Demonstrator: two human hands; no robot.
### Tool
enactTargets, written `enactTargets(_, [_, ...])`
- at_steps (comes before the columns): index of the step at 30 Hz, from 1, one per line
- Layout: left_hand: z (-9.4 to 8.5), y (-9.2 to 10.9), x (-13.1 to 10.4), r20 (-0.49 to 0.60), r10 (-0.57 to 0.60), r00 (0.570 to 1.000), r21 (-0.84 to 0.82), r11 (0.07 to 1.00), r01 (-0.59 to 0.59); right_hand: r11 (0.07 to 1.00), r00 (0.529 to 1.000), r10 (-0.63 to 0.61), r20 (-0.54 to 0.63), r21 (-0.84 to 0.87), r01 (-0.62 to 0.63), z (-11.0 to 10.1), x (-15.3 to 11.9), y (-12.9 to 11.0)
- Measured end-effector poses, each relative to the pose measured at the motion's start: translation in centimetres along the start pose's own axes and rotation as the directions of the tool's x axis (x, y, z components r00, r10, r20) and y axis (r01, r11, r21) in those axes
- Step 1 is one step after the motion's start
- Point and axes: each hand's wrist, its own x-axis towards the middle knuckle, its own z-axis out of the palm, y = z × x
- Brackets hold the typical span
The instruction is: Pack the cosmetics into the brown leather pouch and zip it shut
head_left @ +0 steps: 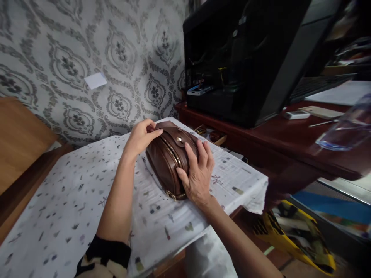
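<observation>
A brown leather bag (pixel 162 160) lies on the white patterned cloth (pixel 87 185). Gold-toned zippers run along its top, a flap with a metal snap (pixel 179 139) crosses it, and a gold ring fitting (pixel 171 195) sits at the near end. My left hand (pixel 140 139) is closed at the bag's far left end, thumb by the zipper; its fingertips are partly hidden. Across the bag's right side, my right hand (pixel 199 173) grips with the thumb near the zipper and the fingers over the flap side.
To the right, a black computer case (pixel 232 69) stands on a dark red desk (pixel 261 137), with a clear plastic container (pixel 342 133) near its edge. A yellow bag (pixel 285 241) is low on the right. A wooden panel (pixel 23 135) borders the left, and patterned wallpaper lies behind.
</observation>
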Motion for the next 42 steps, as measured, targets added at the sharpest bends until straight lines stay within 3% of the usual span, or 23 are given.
enactTargets(7, [1.3, 0.0, -1.3, -0.256, 0.014, 0.967, 0.061, 0.998, 0.001, 0.999, 1.0, -0.012, -0.023, 0.049, 0.013, 0.1, 0.0, 0.0])
enactTargets(10, [1.8, -0.2, -1.5, -0.292, -0.001, 0.956, 0.005, 1.0, 0.003, 0.999, 0.999, -0.023, -0.04, 0.046, 0.025, 0.1, 0.1, 0.0])
enactTargets(15, [1.7, -0.7, -1.3, -0.233, -0.048, 0.971, -0.139, 0.99, 0.016, 0.999, 0.998, -0.044, -0.052, 0.028, 0.046, 0.2, 0.1, 0.1])
enactTargets(22, [1.7, 0.1, -1.6, -0.177, -0.042, 0.983, -0.181, 0.983, 0.009, 0.995, 0.991, -0.094, -0.096, 0.021, 0.097, 0.6, 0.1, 0.4])
enactTargets(36, [1.5, 1.4, -2.4, -0.073, 0.023, 0.997, -0.117, 0.993, -0.031, 0.991, 0.994, -0.064, -0.09, 0.111, 0.074, 0.3, -0.1, 0.3])
enactTargets(42, [0.7, 2.0, -2.9, 0.003, 0.043, 0.999, 0.02, 0.999, -0.043, 0.992, 0.996, -0.028, -0.091, 0.12, 0.038, 0.2, -0.3, 0.2])
